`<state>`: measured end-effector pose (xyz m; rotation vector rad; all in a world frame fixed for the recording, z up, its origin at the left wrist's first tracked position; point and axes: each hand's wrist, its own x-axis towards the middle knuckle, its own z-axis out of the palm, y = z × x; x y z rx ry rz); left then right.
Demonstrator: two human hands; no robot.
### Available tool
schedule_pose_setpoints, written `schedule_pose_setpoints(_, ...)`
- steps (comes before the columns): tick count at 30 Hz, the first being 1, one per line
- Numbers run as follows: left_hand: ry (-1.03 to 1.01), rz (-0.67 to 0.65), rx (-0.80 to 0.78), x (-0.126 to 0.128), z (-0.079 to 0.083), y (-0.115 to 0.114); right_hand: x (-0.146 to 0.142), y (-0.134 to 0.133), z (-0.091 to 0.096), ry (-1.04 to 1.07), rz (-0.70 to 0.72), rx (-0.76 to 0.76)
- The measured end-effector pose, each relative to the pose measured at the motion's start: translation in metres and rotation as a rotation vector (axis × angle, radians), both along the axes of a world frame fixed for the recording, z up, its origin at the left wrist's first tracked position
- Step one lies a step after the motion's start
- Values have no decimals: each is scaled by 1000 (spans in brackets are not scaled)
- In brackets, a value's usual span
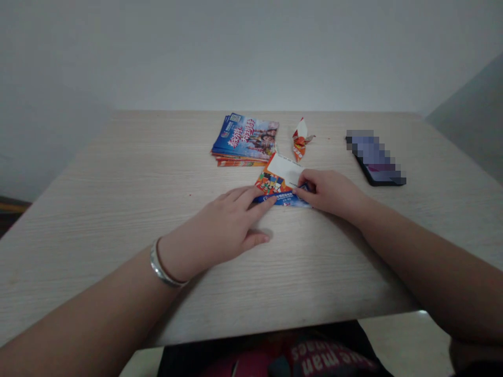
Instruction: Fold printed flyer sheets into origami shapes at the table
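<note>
A printed leaflet, orange and white with a blue strip folded over its near edge, lies on the table between my hands. My left hand rests on its left end with fingers stretched out and thumb apart on the tabletop. At the right end, my right hand is closed, thumb and bent fingers pinching the blue strip. Part of the leaflet is hidden under both hands. Just behind it sits a stack of blue and orange leaflets. A small folded paper figure, orange and white, stands to the right of the stack.
A dark smartphone, its screen partly blurred out, lies on the right of the pale wooden table. The table's far edge meets a plain wall. Its near edge runs just in front of my body.
</note>
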<state>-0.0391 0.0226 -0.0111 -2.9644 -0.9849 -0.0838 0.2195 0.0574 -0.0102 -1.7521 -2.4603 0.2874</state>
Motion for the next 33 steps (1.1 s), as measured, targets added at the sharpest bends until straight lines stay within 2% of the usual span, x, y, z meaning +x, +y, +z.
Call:
schedule_pose_setpoints(9, -38, -9, 35, 0, -6, -3, -2, 1, 2, -68, -41, -6)
schedule_pose_setpoints(14, -67, -40, 44, 1, -12, 3, 3, 0, 8, -118, -66, -67)
schedule_pose_setpoints(17, -64, -31, 23, 3, -9, 4, 6, 0, 10, -161, -73, -83)
schedule_pose_setpoints(23, -49, 72, 21, 6, 0, 0, 7, 2, 11, -209, -76, -87)
schedule_pose_setpoints(33, 26, 67, 40, 6, 3, -2, 7, 0, 14, -202, -76, -95)
